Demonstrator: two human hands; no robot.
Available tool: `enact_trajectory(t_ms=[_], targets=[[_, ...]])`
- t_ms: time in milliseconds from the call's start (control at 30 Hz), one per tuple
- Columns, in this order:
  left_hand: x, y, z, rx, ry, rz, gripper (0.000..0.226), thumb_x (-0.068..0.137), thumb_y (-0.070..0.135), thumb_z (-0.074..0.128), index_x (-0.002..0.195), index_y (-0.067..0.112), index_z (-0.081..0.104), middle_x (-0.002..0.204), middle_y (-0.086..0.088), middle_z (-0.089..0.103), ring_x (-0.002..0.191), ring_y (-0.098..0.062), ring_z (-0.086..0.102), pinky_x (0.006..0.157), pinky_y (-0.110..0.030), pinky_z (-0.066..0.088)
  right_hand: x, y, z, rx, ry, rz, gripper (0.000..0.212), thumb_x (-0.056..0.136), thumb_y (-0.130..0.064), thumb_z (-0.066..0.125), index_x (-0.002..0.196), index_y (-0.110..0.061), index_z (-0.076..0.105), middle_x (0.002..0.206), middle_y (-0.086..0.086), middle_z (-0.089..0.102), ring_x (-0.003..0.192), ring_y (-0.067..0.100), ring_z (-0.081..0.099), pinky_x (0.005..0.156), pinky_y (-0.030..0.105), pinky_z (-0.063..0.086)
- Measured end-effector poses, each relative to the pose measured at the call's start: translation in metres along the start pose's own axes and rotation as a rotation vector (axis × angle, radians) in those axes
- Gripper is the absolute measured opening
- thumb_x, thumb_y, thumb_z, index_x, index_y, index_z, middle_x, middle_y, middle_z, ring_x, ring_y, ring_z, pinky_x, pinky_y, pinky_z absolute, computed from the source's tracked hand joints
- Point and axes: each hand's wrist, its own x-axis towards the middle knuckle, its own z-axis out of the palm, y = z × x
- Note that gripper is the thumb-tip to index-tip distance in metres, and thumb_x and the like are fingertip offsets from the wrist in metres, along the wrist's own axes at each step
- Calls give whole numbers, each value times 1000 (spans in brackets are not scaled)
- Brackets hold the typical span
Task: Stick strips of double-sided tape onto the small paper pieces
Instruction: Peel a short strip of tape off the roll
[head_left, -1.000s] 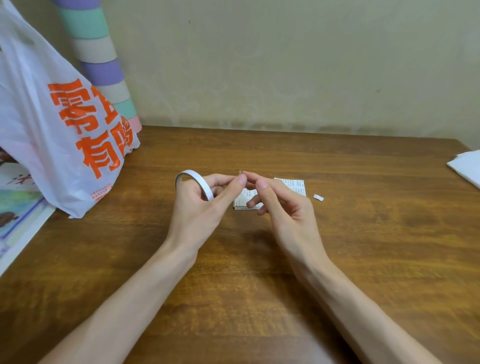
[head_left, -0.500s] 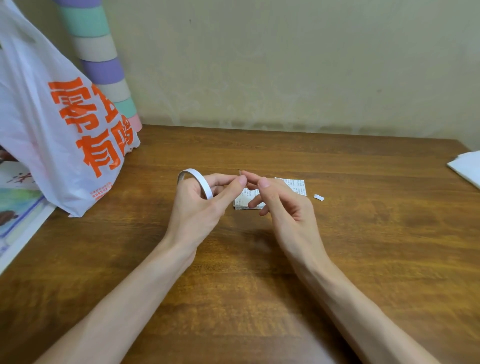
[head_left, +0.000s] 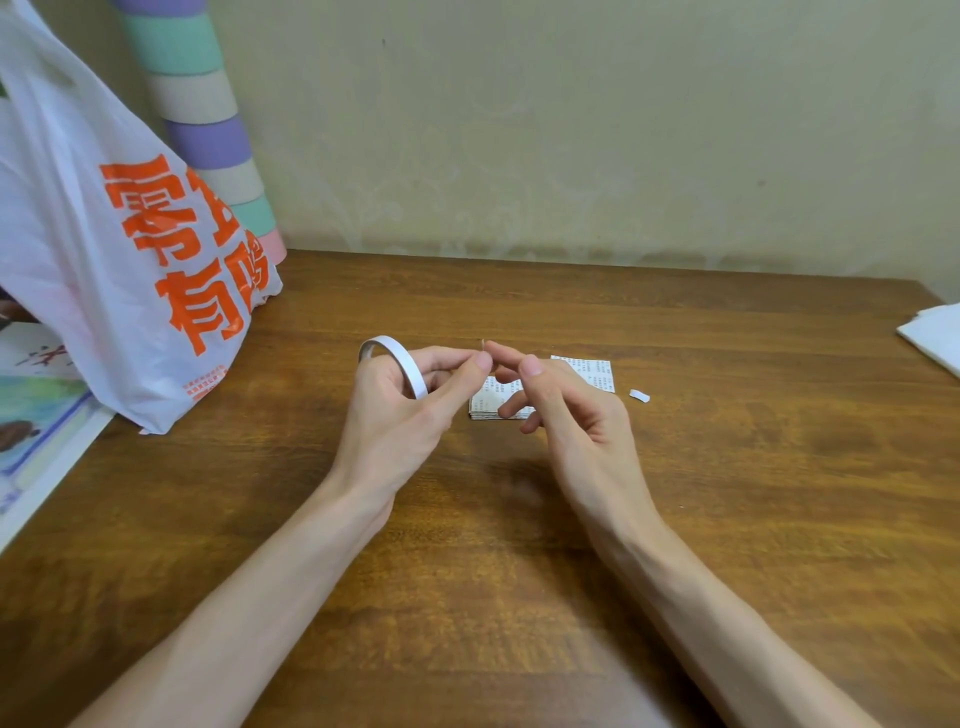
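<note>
left hand (head_left: 395, 415) grip: closed round the tape roll (head_left: 395, 358), roll looped over the fingers, thumb and forefinger pinched together at the roll's far side. right hand (head_left: 576, 415) grip: forefinger reaches across to that same pinch point, thumb sits just behind it, other fingers loosely curled. cannot tell if it actually has the tape end (head_left: 483, 344) or is only touching it; only a tiny sliver sticks up there.

change vs the earlier frames: almost none. both hands sit at the same spot above the surface (head_left: 519, 571), fingertips still meeting, roll at the same tilt, no length of tape drawn out between the hands. reads as still picking the end loose, so the strip for this round is probably not started.

paper pieces (head_left: 592, 371): small printed squares lying flat on the surface right behind and under the right hand, partly hidden by its fingers, with what looks like a short stack at the left part. neither hand touches them. cannot see any tape on them. small white scrap (head_left: 639, 396) just to their right, maybe liner or an offcut.

further out: white plastic bag (head_left: 130, 249) with orange print at far left, striped tube (head_left: 208, 130) behind it against the wall, booklet (head_left: 36, 415) under the bag's edge, white sheets (head_left: 935, 332) at the right edge.
</note>
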Motion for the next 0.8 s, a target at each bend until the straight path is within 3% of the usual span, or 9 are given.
enact_trajectory(t_ms=[100,200,367,500,733,800], targets=[[0,0,0,14,-1,8,12,97,21,74,94,19,85,55,0,36,51,-7,34,53,-9,38,0,-1,0,14,3,-6,39,105,-37,51,94,-14,80,119,-12,76,101,6,67,83,20,47],[1,-1,0,18,16,10,11,97,17,74,95,13,84,56,1,36,49,-5,35,53,-7,38,0,-3,1,17,-2,-7,37,106,-37,51,104,-17,82,119,-13,76,99,6,67,83,20,47],[1,-2,0,12,30,12,12,95,20,76,97,11,83,54,4,38,48,-5,38,55,-6,40,0,-2,0,-8,15,-14,43,108,-33,50,101,-2,79,119,-13,76,100,5,66,86,25,46],[1,-1,0,18,47,21,12,94,23,78,97,12,83,58,-7,40,49,-5,39,56,-6,41,0,-4,0,2,16,-10,37,108,-33,51,102,-14,82,116,-12,77,99,7,66,86,26,47],[1,-1,0,39,66,42,8,93,17,79,92,10,82,61,-12,40,49,-5,38,56,-7,42,-1,-8,2,-17,4,-20,42,108,-34,51,81,-15,77,120,-15,76,116,14,67,88,29,46],[1,-2,0,49,70,52,8,93,17,79,90,10,82,60,-12,40,50,-6,38,57,-8,42,-2,-11,4,-17,-3,-35,38,108,-35,51,77,-31,74,119,-14,76,114,13,67,86,28,46]])
